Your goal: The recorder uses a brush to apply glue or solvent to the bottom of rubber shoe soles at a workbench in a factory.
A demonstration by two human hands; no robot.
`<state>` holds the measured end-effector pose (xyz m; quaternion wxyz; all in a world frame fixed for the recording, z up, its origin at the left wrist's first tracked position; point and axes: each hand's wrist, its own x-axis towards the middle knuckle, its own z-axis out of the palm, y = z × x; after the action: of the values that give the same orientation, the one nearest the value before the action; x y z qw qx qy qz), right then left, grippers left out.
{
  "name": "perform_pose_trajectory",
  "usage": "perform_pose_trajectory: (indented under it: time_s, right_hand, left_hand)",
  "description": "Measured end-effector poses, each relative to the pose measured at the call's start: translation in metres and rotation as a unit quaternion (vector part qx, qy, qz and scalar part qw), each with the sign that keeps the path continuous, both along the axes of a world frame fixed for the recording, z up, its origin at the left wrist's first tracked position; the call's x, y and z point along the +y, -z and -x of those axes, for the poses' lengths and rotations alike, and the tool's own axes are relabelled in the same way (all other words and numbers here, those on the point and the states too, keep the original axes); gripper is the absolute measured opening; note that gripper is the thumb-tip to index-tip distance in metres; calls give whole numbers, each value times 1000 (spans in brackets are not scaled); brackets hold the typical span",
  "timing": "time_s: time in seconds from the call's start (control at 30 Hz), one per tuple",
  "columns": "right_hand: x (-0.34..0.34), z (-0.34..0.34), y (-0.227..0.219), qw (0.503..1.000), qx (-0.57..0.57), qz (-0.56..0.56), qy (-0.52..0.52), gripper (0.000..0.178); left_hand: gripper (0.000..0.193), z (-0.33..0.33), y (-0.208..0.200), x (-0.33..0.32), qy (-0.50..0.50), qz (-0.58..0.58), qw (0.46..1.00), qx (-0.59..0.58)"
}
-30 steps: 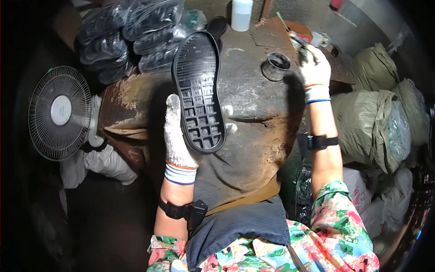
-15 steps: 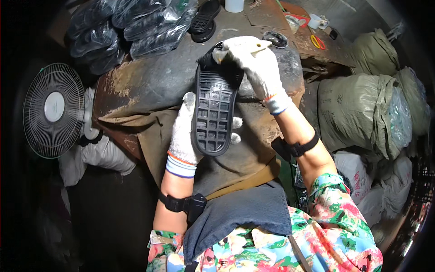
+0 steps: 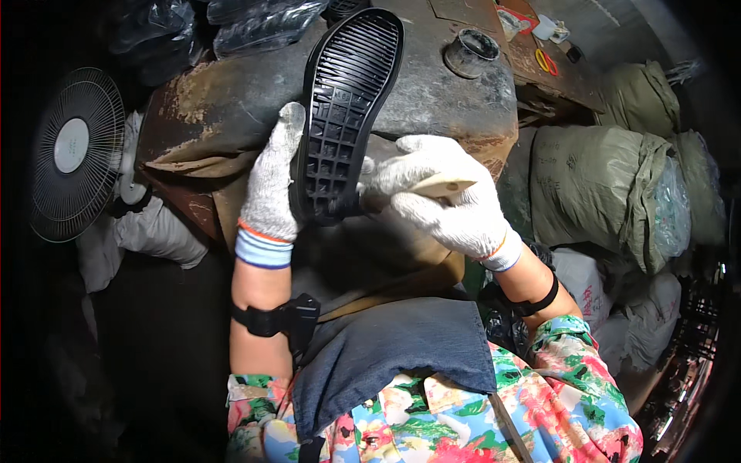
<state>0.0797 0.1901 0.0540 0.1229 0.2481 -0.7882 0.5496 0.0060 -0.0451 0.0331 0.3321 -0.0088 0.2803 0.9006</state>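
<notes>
Black rubber: one shoe sole (image 3: pixel 345 108) stands tread-up at upper centre of the head view, heel end low, toe end reaching toward the top edge. The left hand (image 3: pixel 270 181), in a white knit glove, is closed around the sole's left edge near the heel. The right hand (image 3: pixel 448 197), also gloved, is closed on a pale, flat stick-like tool (image 3: pixel 444 187), and its fingers touch the sole's right edge; the tool's working end is hidden behind them.

Behind the sole lies a worn, stained workbench (image 3: pixel 432 92). One small round dark pot (image 3: pixel 471 52) stands on it at upper right of centre. One electric fan (image 3: pixel 73 150) sits at the left edge. Bagged dark soles (image 3: pixel 255 23) are piled at upper left, cut off by the frame; their count cannot be made out. Olive sacks (image 3: pixel 587 185) fill the right side, at least two. Small items at the top right are too small to identify.
</notes>
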Motion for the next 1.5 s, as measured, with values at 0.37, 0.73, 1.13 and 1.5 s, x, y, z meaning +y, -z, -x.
perform_pose_trajectory:
  time_s: [0.37, 0.73, 1.13, 1.5]
  right_hand:
    - [51, 44, -9, 974, -83, 107, 181, 15]
    - [68, 93, -10, 903, 260, -273, 206, 15]
    - [30, 108, 26, 972, 28, 117, 204, 16]
    - [-23, 71, 35, 997, 67, -28, 38, 22]
  left_hand:
    - [65, -34, 0, -7, 49, 144, 986, 64]
    - [73, -44, 34, -8, 153, -93, 979, -97]
    - [73, -39, 47, -2, 105, -211, 963, -129]
    - [71, -48, 73, 18, 84, -301, 949, -54]
